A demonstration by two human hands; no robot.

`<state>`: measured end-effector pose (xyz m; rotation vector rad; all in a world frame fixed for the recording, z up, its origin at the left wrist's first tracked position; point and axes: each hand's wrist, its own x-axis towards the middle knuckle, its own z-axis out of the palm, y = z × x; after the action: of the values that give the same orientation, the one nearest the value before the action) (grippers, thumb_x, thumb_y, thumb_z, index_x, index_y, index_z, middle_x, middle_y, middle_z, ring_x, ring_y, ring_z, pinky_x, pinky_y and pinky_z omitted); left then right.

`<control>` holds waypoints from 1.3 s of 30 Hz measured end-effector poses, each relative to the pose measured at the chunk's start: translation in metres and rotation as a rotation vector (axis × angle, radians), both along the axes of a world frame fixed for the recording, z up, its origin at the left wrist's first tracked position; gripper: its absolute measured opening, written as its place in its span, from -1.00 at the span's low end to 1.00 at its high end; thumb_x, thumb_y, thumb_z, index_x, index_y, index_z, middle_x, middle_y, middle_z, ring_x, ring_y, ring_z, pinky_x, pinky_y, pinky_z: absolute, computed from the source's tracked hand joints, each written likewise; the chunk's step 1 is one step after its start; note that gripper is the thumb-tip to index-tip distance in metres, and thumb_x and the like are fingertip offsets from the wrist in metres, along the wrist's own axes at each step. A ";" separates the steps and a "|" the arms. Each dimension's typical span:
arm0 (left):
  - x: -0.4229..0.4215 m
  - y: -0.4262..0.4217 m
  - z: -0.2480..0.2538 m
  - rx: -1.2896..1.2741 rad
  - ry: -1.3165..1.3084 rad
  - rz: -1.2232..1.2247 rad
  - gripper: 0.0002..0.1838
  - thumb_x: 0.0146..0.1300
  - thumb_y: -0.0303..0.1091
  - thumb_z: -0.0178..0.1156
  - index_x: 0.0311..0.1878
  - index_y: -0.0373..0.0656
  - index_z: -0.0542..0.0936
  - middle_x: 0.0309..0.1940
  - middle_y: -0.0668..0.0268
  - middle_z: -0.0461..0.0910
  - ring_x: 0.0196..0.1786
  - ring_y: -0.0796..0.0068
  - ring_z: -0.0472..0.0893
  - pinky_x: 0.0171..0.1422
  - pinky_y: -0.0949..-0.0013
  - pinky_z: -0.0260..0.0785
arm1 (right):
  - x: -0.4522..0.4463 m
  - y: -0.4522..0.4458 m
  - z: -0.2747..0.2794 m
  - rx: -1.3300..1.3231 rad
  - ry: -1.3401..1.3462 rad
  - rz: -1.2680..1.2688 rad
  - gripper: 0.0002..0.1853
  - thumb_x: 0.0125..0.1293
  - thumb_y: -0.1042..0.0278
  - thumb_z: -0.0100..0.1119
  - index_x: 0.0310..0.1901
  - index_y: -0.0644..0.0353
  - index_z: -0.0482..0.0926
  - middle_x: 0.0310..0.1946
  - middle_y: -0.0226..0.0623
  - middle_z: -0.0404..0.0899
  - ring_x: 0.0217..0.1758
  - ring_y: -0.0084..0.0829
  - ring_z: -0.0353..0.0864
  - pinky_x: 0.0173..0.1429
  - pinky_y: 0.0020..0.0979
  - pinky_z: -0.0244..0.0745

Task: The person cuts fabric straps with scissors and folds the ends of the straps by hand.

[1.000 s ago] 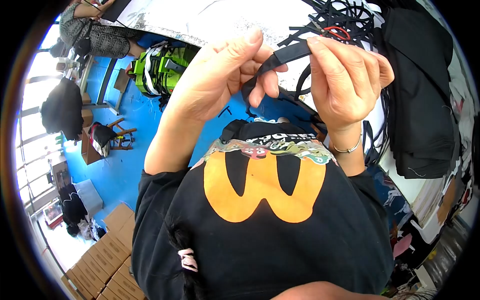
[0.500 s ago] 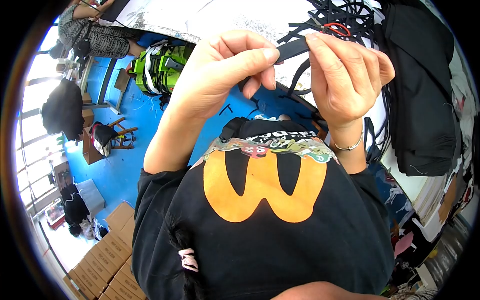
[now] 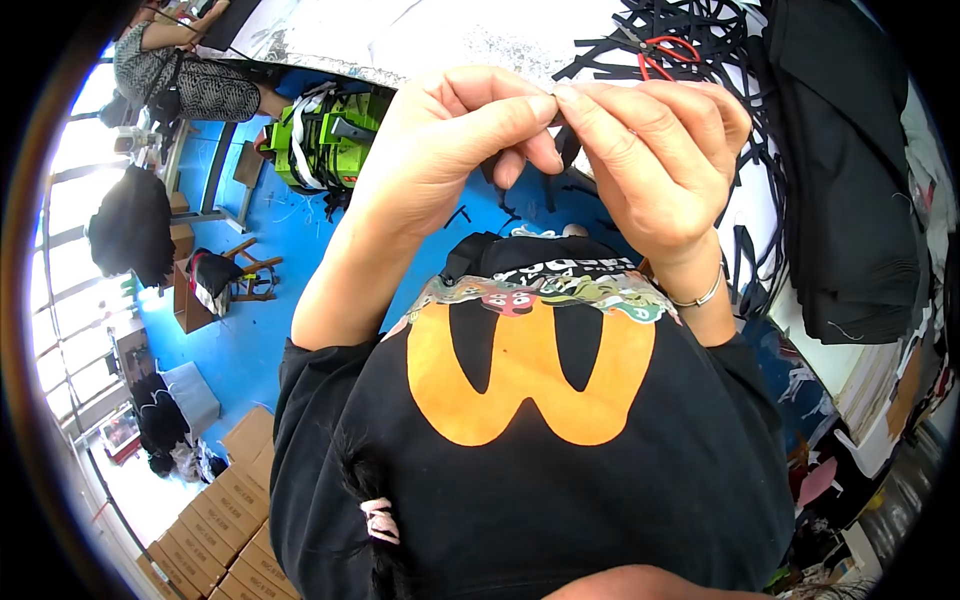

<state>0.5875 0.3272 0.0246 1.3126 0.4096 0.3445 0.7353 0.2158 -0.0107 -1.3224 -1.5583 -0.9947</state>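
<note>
A black strip (image 3: pixel 568 145) is held up over the front of the body, at the near edge of the white work surface (image 3: pixel 400 40); it is pinched between the thumb and forefinger of the left hand (image 3: pixel 440 145), and it is also gripped by the closed fingertips of the right hand (image 3: pixel 655 165); the two sets of fingertips are brought together, with little of the strip exposed between them, and its lower part is seen hanging beneath, partly hidden by the fingers. A bracelet (image 3: pixel 698 297) is worn on the right wrist; beyond the right hand, red-handled snips (image 3: pixel 668 50) are laid among a tangle of black strips (image 3: pixel 722 30), and folded black fabric (image 3: pixel 845 170) is piled farther to the right. To the left, a bright green object (image 3: pixel 345 150) is draped with white and black strips above the blue floor (image 3: pixel 245 355); cardboard boxes (image 3: pixel 220 510) are stacked at the lower left, and another person (image 3: pixel 205 85) is partly seen at the upper left.
</note>
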 end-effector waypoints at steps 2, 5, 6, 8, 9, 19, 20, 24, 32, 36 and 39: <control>-0.001 0.000 0.001 -0.003 0.023 -0.021 -0.84 0.29 -0.36 0.17 -0.23 -0.27 0.61 -0.54 0.28 0.62 -0.58 0.70 0.46 -0.51 0.67 0.26 | 0.002 -0.002 0.000 -0.031 0.017 0.035 -0.80 -0.10 0.31 0.24 -0.36 0.05 0.69 -0.39 -0.54 0.64 -0.31 -0.52 0.51 -0.01 -0.39 0.25; -0.003 -0.001 0.000 -0.087 0.005 -0.060 -0.83 0.29 -0.37 0.17 -0.20 -0.29 0.62 -0.43 0.25 0.64 -0.45 0.64 0.54 -0.32 0.62 0.37 | 0.003 -0.001 0.000 -0.037 0.107 0.073 -0.82 -0.11 0.41 0.33 -0.36 0.07 0.68 -0.44 -0.52 0.63 -0.32 -0.48 0.53 -0.02 -0.38 0.26; -0.002 0.000 -0.004 -0.063 -0.042 -0.092 -0.85 0.28 -0.41 0.18 -0.18 -0.30 0.62 -0.37 0.23 0.65 -0.37 0.59 0.56 -0.21 0.57 0.40 | 0.002 -0.001 -0.001 -0.037 0.107 0.072 -0.82 -0.11 0.41 0.33 -0.36 0.07 0.68 -0.44 -0.52 0.63 -0.32 -0.48 0.53 -0.02 -0.38 0.26; -0.004 0.001 -0.009 -0.040 -0.089 -0.123 -0.85 0.27 -0.44 0.18 -0.17 -0.31 0.62 -0.31 0.21 0.65 -0.28 0.55 0.59 -0.10 0.52 0.43 | 0.000 -0.003 -0.002 -0.083 0.270 0.150 -0.80 -0.11 0.51 0.38 -0.36 0.08 0.67 -0.47 -0.50 0.62 -0.32 -0.45 0.54 -0.04 -0.37 0.26; -0.006 0.001 -0.010 -0.024 -0.087 -0.111 -0.86 0.26 -0.47 0.20 -0.16 -0.31 0.62 -0.27 0.19 0.65 -0.21 0.53 0.59 -0.02 0.49 0.42 | 0.001 -0.004 -0.001 -0.102 0.303 0.184 -0.79 -0.10 0.55 0.37 -0.35 0.10 0.67 -0.46 -0.47 0.63 -0.32 -0.44 0.54 -0.06 -0.38 0.27; -0.005 -0.009 -0.016 -0.021 -0.117 0.049 -0.82 0.15 -0.48 0.34 -0.19 -0.31 0.64 -0.32 0.28 0.67 -0.24 0.57 0.63 -0.07 0.53 0.48 | -0.004 -0.007 0.000 -0.156 0.467 0.260 -0.81 -0.09 0.57 0.36 -0.37 0.11 0.69 -0.44 -0.45 0.65 -0.31 -0.41 0.54 -0.09 -0.41 0.28; -0.004 -0.011 -0.016 -0.020 -0.117 0.049 -0.82 0.15 -0.48 0.34 -0.19 -0.31 0.64 -0.32 0.28 0.67 -0.24 0.57 0.63 -0.07 0.53 0.48 | -0.004 -0.008 0.000 -0.157 0.483 0.271 -0.81 -0.09 0.58 0.36 -0.36 0.11 0.69 -0.45 -0.45 0.65 -0.32 -0.41 0.54 -0.09 -0.41 0.28; -0.003 -0.015 -0.016 0.043 -0.133 0.108 -0.84 0.17 -0.56 0.29 -0.17 -0.31 0.58 -0.33 0.24 0.65 -0.25 0.51 0.64 -0.09 0.52 0.47 | -0.005 -0.008 0.001 -0.162 0.518 0.293 -0.82 -0.08 0.57 0.37 -0.37 0.12 0.68 -0.46 -0.44 0.65 -0.32 -0.43 0.55 -0.09 -0.41 0.27; 0.002 -0.015 -0.016 -0.038 -0.191 0.123 -0.78 0.11 -0.53 0.37 -0.18 -0.32 0.59 -0.32 0.28 0.66 -0.25 0.58 0.64 -0.07 0.56 0.49 | -0.007 -0.009 0.004 -0.162 0.530 0.311 -0.83 -0.07 0.56 0.38 -0.38 0.13 0.68 -0.46 -0.44 0.65 -0.32 -0.45 0.55 -0.08 -0.42 0.26; 0.005 -0.019 -0.017 -0.021 -0.211 0.129 -0.76 0.13 -0.54 0.34 -0.12 -0.33 0.61 -0.29 0.25 0.67 -0.23 0.58 0.64 -0.07 0.56 0.49 | -0.003 -0.009 0.002 -0.150 0.511 0.320 -0.82 -0.06 0.57 0.37 -0.37 0.13 0.68 -0.45 -0.44 0.64 -0.32 -0.45 0.55 -0.09 -0.42 0.26; 0.009 -0.025 -0.019 -0.013 -0.213 0.168 -0.75 0.13 -0.54 0.33 -0.09 -0.32 0.63 -0.29 0.24 0.68 -0.23 0.58 0.64 -0.08 0.56 0.49 | -0.001 -0.011 0.003 -0.154 0.503 0.332 -0.82 -0.06 0.57 0.37 -0.36 0.13 0.68 -0.43 -0.44 0.65 -0.31 -0.44 0.54 -0.09 -0.41 0.26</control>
<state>0.5961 0.3018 0.0059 1.2176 0.3425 0.6159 0.7344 0.2051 -0.0074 -1.2410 -1.4128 -0.3077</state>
